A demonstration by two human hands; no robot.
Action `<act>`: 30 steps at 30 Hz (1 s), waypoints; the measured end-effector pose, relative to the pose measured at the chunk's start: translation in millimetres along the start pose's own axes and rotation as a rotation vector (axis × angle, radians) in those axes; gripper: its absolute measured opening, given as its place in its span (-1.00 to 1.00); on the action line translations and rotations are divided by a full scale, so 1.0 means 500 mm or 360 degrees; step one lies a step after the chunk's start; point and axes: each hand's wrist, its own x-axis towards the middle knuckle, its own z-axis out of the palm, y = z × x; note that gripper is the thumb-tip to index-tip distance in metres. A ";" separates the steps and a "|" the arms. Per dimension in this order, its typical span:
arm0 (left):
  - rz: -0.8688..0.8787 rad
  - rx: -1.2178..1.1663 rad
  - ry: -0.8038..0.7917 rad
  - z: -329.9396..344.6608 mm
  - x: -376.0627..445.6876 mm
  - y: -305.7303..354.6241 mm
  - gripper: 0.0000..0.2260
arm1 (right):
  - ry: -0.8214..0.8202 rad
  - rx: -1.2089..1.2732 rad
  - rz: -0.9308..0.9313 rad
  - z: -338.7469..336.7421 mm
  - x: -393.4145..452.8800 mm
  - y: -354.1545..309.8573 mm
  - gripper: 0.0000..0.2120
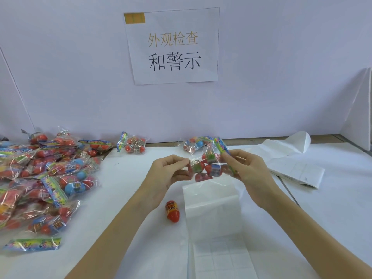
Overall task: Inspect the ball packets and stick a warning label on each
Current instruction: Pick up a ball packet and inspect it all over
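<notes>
I hold one clear ball packet (209, 167) above the white table, stretched between both hands. My left hand (167, 174) pinches its left plastic edge. My right hand (245, 170) pinches the right end with the coloured header card. Red balls with printed bands show inside. Below the packet lies a strip of white label sheets (213, 214), running toward the front edge. A loose red egg-shaped ball (172, 210) lies on the table just left of the strip.
A big heap of ball packets (40, 182) fills the left side. Single packets lie at the back wall (133, 147) and behind my hands (193, 144). Folded white backing sheets (291, 166) lie at right. A paper sign (173, 47) hangs on the wall.
</notes>
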 end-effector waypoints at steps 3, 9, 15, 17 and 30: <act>0.0069 0.0518 0.0145 0.019 -0.003 -0.007 -0.89 | 0.0211 -0.0222 -0.0242 0.003 0.002 0.008 -0.92; 0.0252 0.0469 -0.0067 0.035 -0.012 -0.009 -0.87 | 0.0055 -0.0385 -0.0476 0.013 -0.010 0.008 -0.88; 0.0308 0.0198 0.0220 0.027 -0.009 -0.018 -0.94 | -0.0128 -0.0177 -0.0071 0.020 -0.008 0.006 -0.62; 0.0298 0.0161 0.0225 0.027 -0.008 -0.014 -0.93 | 0.0001 -0.0117 -0.0131 0.017 -0.009 0.009 -0.82; 0.0038 -0.0172 0.0350 0.026 -0.003 -0.008 -0.65 | -0.0380 -0.0132 0.0121 0.025 -0.021 -0.001 -0.70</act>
